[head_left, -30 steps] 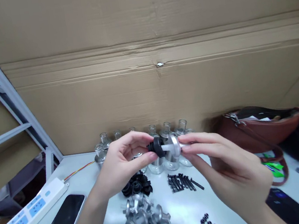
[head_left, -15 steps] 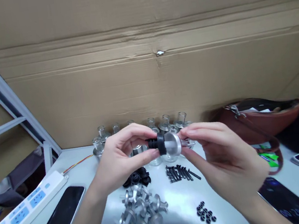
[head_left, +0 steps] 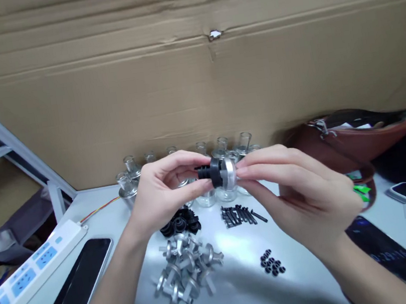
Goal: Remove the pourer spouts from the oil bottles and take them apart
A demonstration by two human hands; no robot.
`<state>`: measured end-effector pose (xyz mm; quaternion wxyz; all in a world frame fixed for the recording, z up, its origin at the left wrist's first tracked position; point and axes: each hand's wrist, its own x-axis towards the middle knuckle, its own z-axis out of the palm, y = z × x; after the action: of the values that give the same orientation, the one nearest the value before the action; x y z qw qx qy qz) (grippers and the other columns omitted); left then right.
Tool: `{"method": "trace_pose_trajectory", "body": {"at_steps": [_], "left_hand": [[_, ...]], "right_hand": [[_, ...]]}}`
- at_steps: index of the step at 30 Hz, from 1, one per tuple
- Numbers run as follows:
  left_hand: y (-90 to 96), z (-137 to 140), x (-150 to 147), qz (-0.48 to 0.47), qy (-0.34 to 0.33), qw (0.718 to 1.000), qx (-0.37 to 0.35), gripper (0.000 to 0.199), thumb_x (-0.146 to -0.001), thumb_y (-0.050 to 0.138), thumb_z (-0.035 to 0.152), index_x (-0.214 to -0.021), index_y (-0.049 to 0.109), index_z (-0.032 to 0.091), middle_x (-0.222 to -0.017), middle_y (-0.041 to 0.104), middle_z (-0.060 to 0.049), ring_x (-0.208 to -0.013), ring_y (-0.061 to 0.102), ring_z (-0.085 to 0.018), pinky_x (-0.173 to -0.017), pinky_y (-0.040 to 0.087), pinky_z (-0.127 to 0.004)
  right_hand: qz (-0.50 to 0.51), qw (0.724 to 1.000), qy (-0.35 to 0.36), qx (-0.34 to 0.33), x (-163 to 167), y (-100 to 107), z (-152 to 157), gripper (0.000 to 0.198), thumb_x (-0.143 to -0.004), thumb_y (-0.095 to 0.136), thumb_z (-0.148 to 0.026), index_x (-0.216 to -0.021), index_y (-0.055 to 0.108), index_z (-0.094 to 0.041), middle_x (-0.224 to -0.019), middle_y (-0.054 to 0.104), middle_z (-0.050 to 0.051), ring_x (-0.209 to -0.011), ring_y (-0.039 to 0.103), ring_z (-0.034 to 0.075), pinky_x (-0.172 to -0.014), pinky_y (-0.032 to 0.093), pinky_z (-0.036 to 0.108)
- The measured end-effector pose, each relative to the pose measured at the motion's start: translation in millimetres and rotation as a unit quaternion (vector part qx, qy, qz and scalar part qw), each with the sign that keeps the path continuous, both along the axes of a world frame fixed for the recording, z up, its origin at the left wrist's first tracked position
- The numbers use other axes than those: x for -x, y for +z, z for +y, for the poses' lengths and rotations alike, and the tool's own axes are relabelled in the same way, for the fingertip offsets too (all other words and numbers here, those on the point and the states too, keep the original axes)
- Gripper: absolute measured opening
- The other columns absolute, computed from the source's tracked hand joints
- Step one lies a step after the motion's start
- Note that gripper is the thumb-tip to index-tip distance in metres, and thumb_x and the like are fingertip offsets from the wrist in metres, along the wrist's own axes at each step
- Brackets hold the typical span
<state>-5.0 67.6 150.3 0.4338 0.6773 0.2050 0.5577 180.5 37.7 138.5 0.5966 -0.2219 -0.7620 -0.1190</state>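
My left hand (head_left: 161, 190) pinches a black ribbed rubber stopper (head_left: 214, 172) between thumb and fingers. From the right, the fingers of my right hand (head_left: 301, 188) grip a silver metal cap (head_left: 230, 173) with a round rim. Both parts are held end to end above the table; a bit of metal shows between the black collar and the rim. Whether the stem sits inside the stopper is hidden. Below lie more black stoppers (head_left: 180, 223), a pile of silver metal caps (head_left: 187, 270), black screw-like pins (head_left: 242, 215) and small black rings (head_left: 272, 263).
Several glass bottles (head_left: 206, 197) stand at the back against a cardboard wall (head_left: 194, 88). A power strip (head_left: 28, 282) and a phone (head_left: 75, 290) lie on the left. On the right are a brown bag (head_left: 371, 143) and a dark screen with digits (head_left: 387, 257).
The metal cap has come closer to the black stopper and turned more edge-on. Both hands keep their hold. The camera has tilted down, so more of the table shows.
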Motion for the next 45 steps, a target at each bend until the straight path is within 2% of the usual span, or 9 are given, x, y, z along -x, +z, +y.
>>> {"method": "trace_pose_trajectory", "body": {"at_steps": [5,13,23,26,32,34,36,41,45], "left_hand": [[-2.1,5,1,0.015,0.009,1.0,0.0,0.017,-0.063,0.086,0.019,-0.077,0.076,0.02,-0.076,0.072,0.0,-0.064,0.066,-0.012,-0.055,0.056,-0.021],[-3.3,-3,2,0.027,0.031,0.989,-0.143,0.012,-0.071,0.082,0.025,-0.082,0.076,0.024,-0.085,0.074,-0.002,-0.079,0.07,-0.016,-0.066,0.061,-0.026],[-9.4,-28,3,0.106,0.075,0.957,-0.26,0.015,-0.074,0.076,0.008,-0.084,0.074,0.019,-0.085,0.073,-0.003,-0.076,0.069,-0.014,-0.07,0.06,-0.026],[-8.6,-37,3,0.136,0.087,0.941,-0.297,0.013,-0.077,0.075,0.009,-0.084,0.072,0.019,-0.085,0.072,-0.003,-0.075,0.069,-0.013,-0.067,0.059,-0.023],[-0.2,-58,1,0.256,0.098,0.888,-0.369,0.014,-0.086,0.061,0.004,-0.086,0.068,0.017,-0.083,0.07,-0.003,-0.073,0.066,-0.01,-0.065,0.056,-0.019],[-1.0,-60,0,0.276,0.108,0.876,-0.381,0.016,-0.087,0.059,0.003,-0.085,0.067,0.016,-0.083,0.07,-0.004,-0.072,0.065,-0.01,-0.063,0.054,-0.019],[-5.9,-57,-2,0.252,0.111,0.888,-0.368,0.015,-0.085,0.061,0.003,-0.085,0.069,0.016,-0.083,0.069,-0.004,-0.072,0.066,-0.011,-0.063,0.054,-0.02],[-33.0,-45,-9,0.077,0.042,0.983,-0.161,0.016,-0.073,0.076,0.007,-0.082,0.074,0.02,-0.079,0.069,-0.001,-0.071,0.066,-0.012,-0.066,0.056,-0.022],[-60.1,-49,-13,0.038,0.032,0.999,-0.002,0.017,-0.071,0.076,0.006,-0.081,0.074,0.02,-0.08,0.069,-0.002,-0.075,0.066,-0.013,-0.068,0.056,-0.023]], "right_hand": [[-0.04,0.998,-0.017,-0.049,-2,1,0,0.037,-0.077,0.063,0.007,-0.099,0.068,-0.023,-0.084,0.074,0.005,-0.076,0.068,0.019,-0.063,0.056,0.032],[-0.019,0.999,-0.039,-0.009,-2,1,-18,0.031,-0.077,0.068,0.003,-0.096,0.072,-0.022,-0.09,0.077,0.002,-0.073,0.069,0.015,-0.063,0.056,0.028],[0.12,0.978,0.016,0.168,7,-7,-45,0.026,-0.071,0.077,-0.003,-0.081,0.076,-0.028,-0.079,0.077,-0.002,-0.072,0.072,0.017,-0.063,0.058,0.029],[0.193,0.935,0.066,0.289,7,-8,-47,0.021,-0.068,0.079,-0.006,-0.075,0.077,-0.026,-0.071,0.076,-0.002,-0.063,0.069,0.015,-0.055,0.055,0.027],[0.267,0.735,0.246,0.573,-2,-9,-37,0.021,-0.051,0.092,-0.03,-0.061,0.075,-0.022,-0.05,0.066,-0.002,-0.045,0.058,0.01,-0.045,0.048,0.023],[0.276,0.705,0.251,0.603,-4,-10,-35,0.024,-0.047,0.093,-0.031,-0.058,0.074,-0.021,-0.05,0.065,-0.002,-0.045,0.057,0.009,-0.045,0.047,0.022],[0.286,0.731,0.228,0.576,-3,-12,-38,0.021,-0.049,0.091,-0.027,-0.06,0.074,-0.021,-0.054,0.066,-0.002,-0.046,0.057,0.009,-0.045,0.047,0.021],[0.201,0.905,0.093,0.363,1,-22,-53,0.015,-0.07,0.075,-0.008,-0.076,0.076,-0.022,-0.069,0.072,-0.001,-0.061,0.062,0.012,-0.053,0.048,0.023],[0.134,0.928,0.076,0.34,-2,-41,-50,0.013,-0.075,0.072,-0.009,-0.078,0.075,-0.021,-0.075,0.073,0.002,-0.068,0.064,0.014,-0.058,0.05,0.026]]}}
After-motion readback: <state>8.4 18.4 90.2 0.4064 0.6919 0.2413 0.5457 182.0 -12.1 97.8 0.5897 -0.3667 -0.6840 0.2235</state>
